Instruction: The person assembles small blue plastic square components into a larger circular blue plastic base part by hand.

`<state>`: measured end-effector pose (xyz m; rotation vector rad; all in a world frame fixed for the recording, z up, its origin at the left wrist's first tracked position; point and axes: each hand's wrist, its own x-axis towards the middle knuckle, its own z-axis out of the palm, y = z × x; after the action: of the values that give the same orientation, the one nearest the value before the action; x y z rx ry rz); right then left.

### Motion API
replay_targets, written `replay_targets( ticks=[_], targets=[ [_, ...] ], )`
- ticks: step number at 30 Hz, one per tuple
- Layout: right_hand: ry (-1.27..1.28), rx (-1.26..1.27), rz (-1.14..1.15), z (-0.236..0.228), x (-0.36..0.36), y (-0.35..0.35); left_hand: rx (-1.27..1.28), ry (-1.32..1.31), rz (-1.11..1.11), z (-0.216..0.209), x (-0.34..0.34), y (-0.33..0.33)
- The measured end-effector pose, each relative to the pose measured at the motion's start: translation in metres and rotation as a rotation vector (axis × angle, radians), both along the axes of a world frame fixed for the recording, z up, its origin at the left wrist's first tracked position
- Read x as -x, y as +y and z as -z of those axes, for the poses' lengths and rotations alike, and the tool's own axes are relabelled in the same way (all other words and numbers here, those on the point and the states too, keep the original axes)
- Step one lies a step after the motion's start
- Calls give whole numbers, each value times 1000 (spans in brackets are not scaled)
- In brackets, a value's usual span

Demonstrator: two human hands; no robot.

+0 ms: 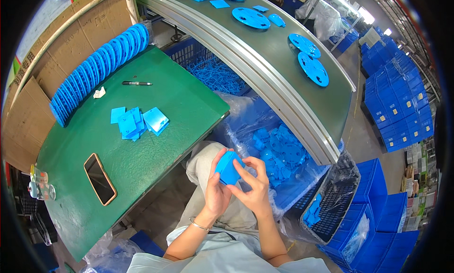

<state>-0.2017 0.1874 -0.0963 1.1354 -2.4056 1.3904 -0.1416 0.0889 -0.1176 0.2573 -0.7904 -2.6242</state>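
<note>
Over my lap, my left hand is wrapped around the left side of a stack of blue plastic plates, squarish with rounded edges. My right hand grips the same stack from the right, fingertips on its upper face and edge. Both hands are closed on it, and the palm side of the stack is hidden. On the green table to the left lies a loose pile of similar flat blue squares. A blue bin lined with clear plastic, holding many blue pieces, stands just beyond my right hand.
A conveyor carries round blue discs and small plates. A long row of blue discs stands along the table's far left. The table also bears a phone, a pen and a jar. A black basket stands right.
</note>
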Motion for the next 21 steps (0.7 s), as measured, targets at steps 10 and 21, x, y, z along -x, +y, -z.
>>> replay_targets(
  ticks=[10, 21],
  targets=[
    [-124, 0, -125, -12, 6, 12, 441, -284, 125, 8, -13, -19],
    [-902, 304, -150, 48, -5, 25, 991, -539, 488, -2, -32, -32]
  ],
)
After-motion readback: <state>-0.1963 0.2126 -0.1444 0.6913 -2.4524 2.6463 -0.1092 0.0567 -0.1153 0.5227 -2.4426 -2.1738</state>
